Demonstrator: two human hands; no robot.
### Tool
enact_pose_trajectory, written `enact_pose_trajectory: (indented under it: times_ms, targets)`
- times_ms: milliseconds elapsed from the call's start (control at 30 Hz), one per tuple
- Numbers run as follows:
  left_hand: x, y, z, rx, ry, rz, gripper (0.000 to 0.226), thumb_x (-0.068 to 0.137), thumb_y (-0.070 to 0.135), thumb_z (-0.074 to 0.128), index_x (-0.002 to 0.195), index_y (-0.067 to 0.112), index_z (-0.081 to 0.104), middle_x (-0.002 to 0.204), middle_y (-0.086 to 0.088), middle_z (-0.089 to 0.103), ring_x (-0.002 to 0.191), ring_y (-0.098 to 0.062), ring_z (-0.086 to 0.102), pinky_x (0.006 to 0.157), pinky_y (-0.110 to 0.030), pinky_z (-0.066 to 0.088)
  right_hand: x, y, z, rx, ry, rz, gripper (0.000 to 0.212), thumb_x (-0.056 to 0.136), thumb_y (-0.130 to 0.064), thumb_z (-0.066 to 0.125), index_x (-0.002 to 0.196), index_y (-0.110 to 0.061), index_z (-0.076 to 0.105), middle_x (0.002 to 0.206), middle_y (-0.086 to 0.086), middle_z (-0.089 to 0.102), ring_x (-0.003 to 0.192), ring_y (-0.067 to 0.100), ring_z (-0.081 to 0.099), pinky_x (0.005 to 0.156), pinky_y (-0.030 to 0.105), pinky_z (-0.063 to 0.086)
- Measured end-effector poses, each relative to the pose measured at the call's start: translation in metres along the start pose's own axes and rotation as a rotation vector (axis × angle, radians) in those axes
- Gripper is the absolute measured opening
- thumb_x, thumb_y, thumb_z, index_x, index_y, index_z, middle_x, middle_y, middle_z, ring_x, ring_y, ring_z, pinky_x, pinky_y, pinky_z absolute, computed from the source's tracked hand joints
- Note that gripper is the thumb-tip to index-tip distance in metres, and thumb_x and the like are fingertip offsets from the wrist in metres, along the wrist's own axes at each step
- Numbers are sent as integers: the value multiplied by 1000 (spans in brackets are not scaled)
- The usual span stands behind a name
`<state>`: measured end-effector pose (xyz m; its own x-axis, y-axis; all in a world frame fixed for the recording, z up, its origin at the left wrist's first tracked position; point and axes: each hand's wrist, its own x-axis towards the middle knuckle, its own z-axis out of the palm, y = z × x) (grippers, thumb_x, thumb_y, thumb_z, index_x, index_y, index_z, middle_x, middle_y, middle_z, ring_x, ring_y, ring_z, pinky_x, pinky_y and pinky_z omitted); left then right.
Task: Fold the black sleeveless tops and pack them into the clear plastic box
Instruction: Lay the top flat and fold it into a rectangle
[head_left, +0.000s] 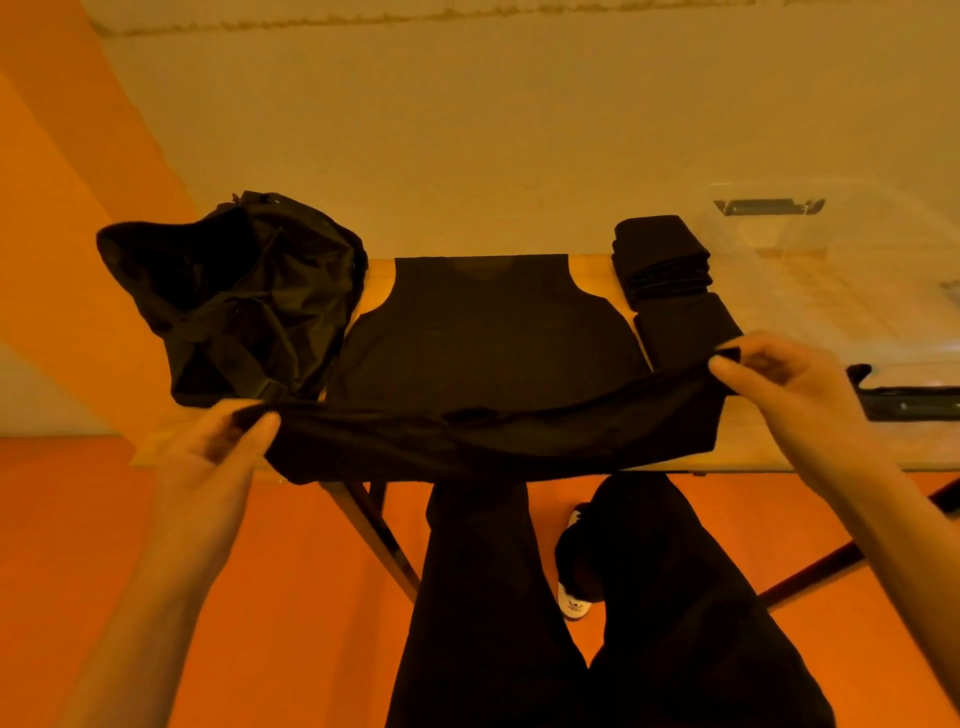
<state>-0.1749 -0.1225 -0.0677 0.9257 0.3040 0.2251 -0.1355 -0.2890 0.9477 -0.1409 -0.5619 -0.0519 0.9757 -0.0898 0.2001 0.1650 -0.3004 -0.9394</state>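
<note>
At three o'clock the clear plastic box (841, 270) runs off the right edge. The spread black sleeveless top (483, 332) hides its near part behind its own raised hem. At two o'clock the stack of folded black tops (660, 260) cannot be counted.

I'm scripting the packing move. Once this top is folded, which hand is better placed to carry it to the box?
Probably the right hand: it pinches the hem of the top beside the folded stacks and clear box. The left hand is by the black bag.
</note>
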Motion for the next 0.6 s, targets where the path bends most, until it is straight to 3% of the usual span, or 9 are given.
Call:
enact_pose_trajectory:
  times_ms: [67,133,200,300,367,467,600]
  targets:
    - [21,3,12,-33,-26,-44,20,99,26,59,108,10,68,101,10,70,101,-6,67,89,-27,50,33,2,9,-26,53,35,8,94,-24,67,90,-27,74,88,-1,74,91,15,71,89,38,56]
    - [50,3,24,-28,0,-40,21,101,27,60,110,10,69,115,2,69,112,-11,66,95,-32,51,67,5,17,-86,95,107,9,95,-29,68,97,-21,72,90,3,75,92,18,72,92,43,57]
    - [79,-3,37,-9,44,-45,25,101,31,62,99,6,67,105,-10,68,103,-14,68,91,-37,51,99,10,24,-158,132,171,13,94,-34,70,97,-22,71,92,4,74,93,22,71,91,48,58]
    - [118,-13,52,53,88,-44,48,97,42,64,85,-3,50,90,-29,51,80,-25,54,74,-43,44,136,17,37,-212,163,233,9,94,-29,70,90,-26,63,92,1,66,96,22,67,90,44,58]
    - [141,-19,63,73,113,-81,48,97,41,63,85,-3,50,80,-21,50,76,-24,50,71,-41,42,155,24,44,-223,166,264,14,96,-26,68,85,-25,60,92,0,62,97,21,65,85,38,58]
    - [169,-29,76,88,142,-133,45,99,36,61,83,-4,49,77,-9,49,72,-23,46,69,-40,40,180,35,48,-266,152,314,20,97,-27,65,96,-8,68,101,13,67,97,25,68,76,31,57]
    - [198,-37,88,184,168,-117,42,100,37,58,77,2,51,73,-12,48,68,-24,49,67,-40,43,205,42,51,-419,139,304,26,98,-32,64,97,-6,69,91,14,66,88,27,67,87,42,57]
